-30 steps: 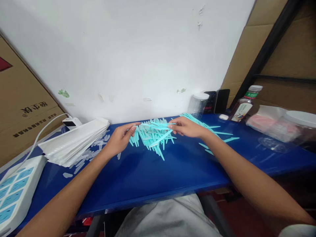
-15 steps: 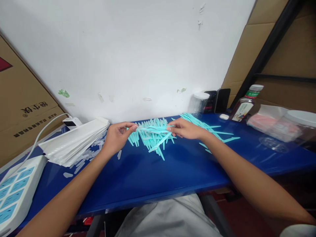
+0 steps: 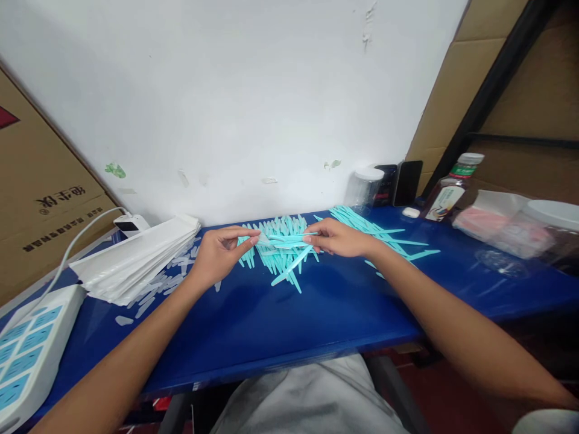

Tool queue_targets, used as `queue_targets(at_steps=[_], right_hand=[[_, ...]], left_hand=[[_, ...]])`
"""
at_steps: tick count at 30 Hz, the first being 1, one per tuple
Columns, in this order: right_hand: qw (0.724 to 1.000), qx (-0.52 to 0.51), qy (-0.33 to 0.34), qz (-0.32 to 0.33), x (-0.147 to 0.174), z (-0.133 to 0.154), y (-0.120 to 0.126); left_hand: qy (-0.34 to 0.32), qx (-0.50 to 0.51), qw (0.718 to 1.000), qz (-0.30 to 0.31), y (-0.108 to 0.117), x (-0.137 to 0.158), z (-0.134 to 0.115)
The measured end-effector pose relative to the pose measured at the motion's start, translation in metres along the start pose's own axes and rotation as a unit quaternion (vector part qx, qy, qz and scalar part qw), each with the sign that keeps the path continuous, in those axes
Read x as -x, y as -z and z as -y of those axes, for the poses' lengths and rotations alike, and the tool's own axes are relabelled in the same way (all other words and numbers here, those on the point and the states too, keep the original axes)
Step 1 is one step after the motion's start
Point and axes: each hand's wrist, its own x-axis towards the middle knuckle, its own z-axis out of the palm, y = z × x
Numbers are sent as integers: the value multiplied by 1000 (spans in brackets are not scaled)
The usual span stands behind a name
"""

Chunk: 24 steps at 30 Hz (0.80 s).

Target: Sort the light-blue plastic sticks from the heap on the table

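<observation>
My left hand (image 3: 228, 252) pinches a translucent blade cap (image 3: 263, 239) between thumb and fingertips, at the tip of a slim teal eyebrow razor. Opposite it, my right hand (image 3: 333, 237) is closed around the ends of a few teal eyebrow razors (image 3: 289, 240), which lie roughly level between both hands. Below and behind them is a pile of capped razors (image 3: 283, 259) on the blue table. Loose translucent caps (image 3: 156, 290) are scattered left of my left hand. Beyond my right hand lies another heap of teal razors (image 3: 362, 224). My fingers partly cover the held pieces.
White packaging sleeves (image 3: 140, 259) are stacked on the left, near a power strip (image 3: 43, 343) and a white charger (image 3: 131, 224). At the right are a lidded clear jar (image 3: 365, 188), a bottle (image 3: 450, 193), a pink-filled bag (image 3: 493, 223) and a larger jar (image 3: 552, 232). A wall stands behind.
My left hand has shifted slightly right, bringing the cap closer to the razors in my right hand. The right hand has barely moved.
</observation>
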Motion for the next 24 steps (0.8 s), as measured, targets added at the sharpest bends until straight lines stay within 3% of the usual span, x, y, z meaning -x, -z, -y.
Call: queue_targets(at_steps=[10, 24], right_hand=[[1000, -13, 3, 17, 0, -5, 0], [999, -21, 26, 30, -2, 5, -11]], left_hand=[[35, -19, 999, -8, 0, 1, -2], [13, -44, 999, 9, -9, 9, -17]])
